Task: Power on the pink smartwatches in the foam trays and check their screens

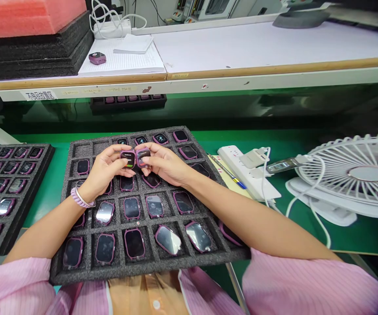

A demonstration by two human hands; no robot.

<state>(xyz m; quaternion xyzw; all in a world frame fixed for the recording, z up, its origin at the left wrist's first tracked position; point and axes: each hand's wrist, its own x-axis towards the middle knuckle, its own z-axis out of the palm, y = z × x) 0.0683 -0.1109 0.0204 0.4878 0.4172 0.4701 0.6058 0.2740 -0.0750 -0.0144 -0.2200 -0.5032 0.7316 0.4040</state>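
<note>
A black foam tray (149,260) lies in front of me, its pockets filled with several purple smartwatch bodies. Over the tray's far rows, my left hand (105,168) grips one watch body (128,158) whose screen is lit. My right hand (164,162) pinches a second purple watch body (143,156) right beside the first, the two nearly touching. A beaded bracelet (81,199) circles my left wrist. Some pockets at the tray's far left corner are bare.
A second foam tray of watches (8,183) sits at the left. A white power strip (247,173), a pen (228,173) and a white desk fan (355,175) stand at the right. The shelf behind carries paper sheets, one watch (97,57) and stacked foam (31,39).
</note>
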